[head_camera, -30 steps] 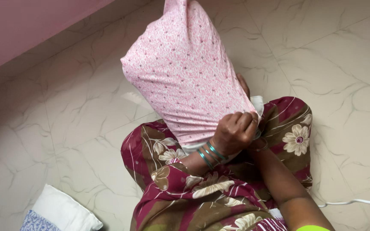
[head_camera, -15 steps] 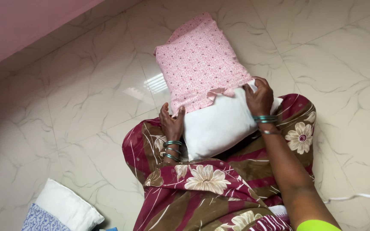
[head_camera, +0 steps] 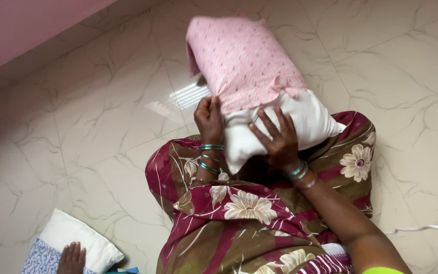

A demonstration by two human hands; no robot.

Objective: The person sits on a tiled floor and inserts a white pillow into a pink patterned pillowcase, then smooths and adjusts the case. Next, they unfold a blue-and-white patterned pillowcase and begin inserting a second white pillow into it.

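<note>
Centre frame — white pillow (head_camera: pixel 275 127) half inside a pink floral pillowcase (head_camera: pixel 242 61) over the lap | left hand (head_camera: pixel 210 121) clenched on the case's edge | right hand (head_camera: pixel 279 139) splayed open — pressing the pillow | second pillow (head_camera: pixel 79 243) lower left.

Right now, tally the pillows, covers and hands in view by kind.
Pillows: 2, the white pillow on the lap and the floor pillow.
Covers: 2, the pink cover and the blue patterned cover.
Hands: 3, left hand, right hand, another person's hand.
Total: 7.
</note>
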